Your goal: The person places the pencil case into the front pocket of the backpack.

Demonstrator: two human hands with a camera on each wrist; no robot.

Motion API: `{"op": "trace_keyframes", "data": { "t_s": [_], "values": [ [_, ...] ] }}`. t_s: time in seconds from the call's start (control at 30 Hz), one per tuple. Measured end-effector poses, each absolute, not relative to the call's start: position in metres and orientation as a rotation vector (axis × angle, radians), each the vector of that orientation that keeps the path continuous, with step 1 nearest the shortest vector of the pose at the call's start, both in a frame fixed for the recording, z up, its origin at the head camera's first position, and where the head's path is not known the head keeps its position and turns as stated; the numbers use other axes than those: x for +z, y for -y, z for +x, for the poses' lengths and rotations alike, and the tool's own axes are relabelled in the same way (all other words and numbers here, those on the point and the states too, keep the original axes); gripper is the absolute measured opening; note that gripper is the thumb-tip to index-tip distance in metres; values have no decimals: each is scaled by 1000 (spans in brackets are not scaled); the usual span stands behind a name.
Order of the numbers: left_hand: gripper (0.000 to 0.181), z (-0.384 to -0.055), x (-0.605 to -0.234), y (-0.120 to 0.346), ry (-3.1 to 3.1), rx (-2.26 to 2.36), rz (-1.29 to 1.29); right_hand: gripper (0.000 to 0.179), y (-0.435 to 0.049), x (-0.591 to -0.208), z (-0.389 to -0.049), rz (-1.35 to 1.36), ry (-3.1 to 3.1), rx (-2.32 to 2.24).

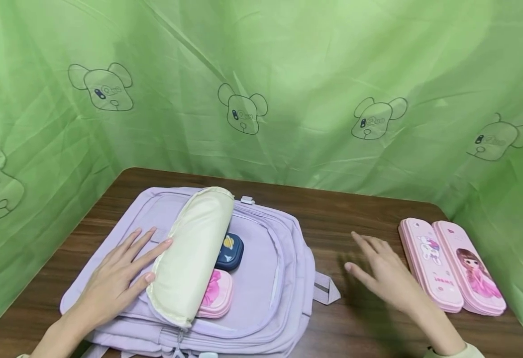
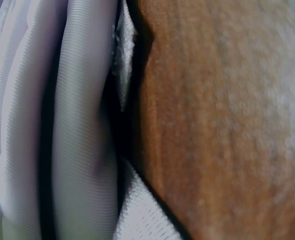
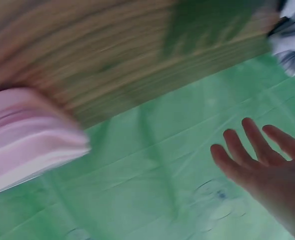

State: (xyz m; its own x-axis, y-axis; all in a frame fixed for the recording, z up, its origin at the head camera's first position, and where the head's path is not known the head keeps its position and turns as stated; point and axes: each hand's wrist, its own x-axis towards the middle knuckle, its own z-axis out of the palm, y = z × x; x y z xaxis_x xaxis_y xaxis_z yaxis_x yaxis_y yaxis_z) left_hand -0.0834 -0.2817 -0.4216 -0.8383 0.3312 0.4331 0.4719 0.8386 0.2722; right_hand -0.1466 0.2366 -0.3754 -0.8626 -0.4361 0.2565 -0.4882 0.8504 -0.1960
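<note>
A lavender backpack (image 1: 254, 278) lies on the table with its cream-lined front flap (image 1: 194, 253) folded back. Under the flap's edge, a navy case with a planet picture (image 1: 233, 256) and a pink case with a bow (image 1: 220, 298) show in part; the rest of both is hidden. My left hand (image 1: 113, 281) rests on the backpack, fingers spread, fingertips at the flap's left edge. To the right of the backpack, my right hand (image 1: 386, 273) hovers over the table, holding nothing, its fingers extended in the right wrist view too.
Two pink pencil cases lie side by side at the right, one with a bunny (image 1: 436, 278), one with a doll (image 1: 478, 278). A grey strap (image 1: 326, 288) sticks out from the backpack. Green cloth (image 1: 288, 59) with bear outlines hangs around the wooden table (image 1: 333, 209).
</note>
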Motion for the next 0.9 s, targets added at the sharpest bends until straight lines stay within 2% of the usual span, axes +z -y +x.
{"op": "trace_keyframes", "data": {
  "t_s": [0.33, 0.9],
  "values": [
    [53, -81, -424, 285, 2632, -527, -598, 71, -299, -380, -149, 534, 2764, 370],
    [53, -85, -422, 284, 2647, -533, -608, 68, -365, -418, -139, 294, 2831, 315]
  ]
}}
